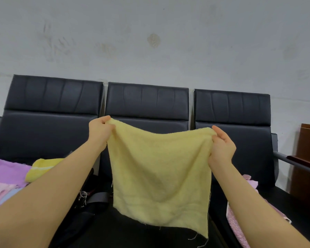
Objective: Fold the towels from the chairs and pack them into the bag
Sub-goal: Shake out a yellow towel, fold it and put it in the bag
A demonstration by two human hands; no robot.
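Observation:
A pale yellow towel (159,176) hangs spread out in the air in front of the middle black chair (147,102). My left hand (99,130) pinches its upper left corner and my right hand (221,147) pinches its upper right corner. The lower edge is frayed and hangs free. A black bag (82,213) with a key ring lies on the seat below, partly hidden by my left arm and the towel.
On the left chair lie a purple towel (5,170), a brighter yellow towel (40,169) and pink and light blue cloths (0,192). A pink towel (234,224) lies on the right chair. A brown wooden cabinet (308,158) stands at the far right.

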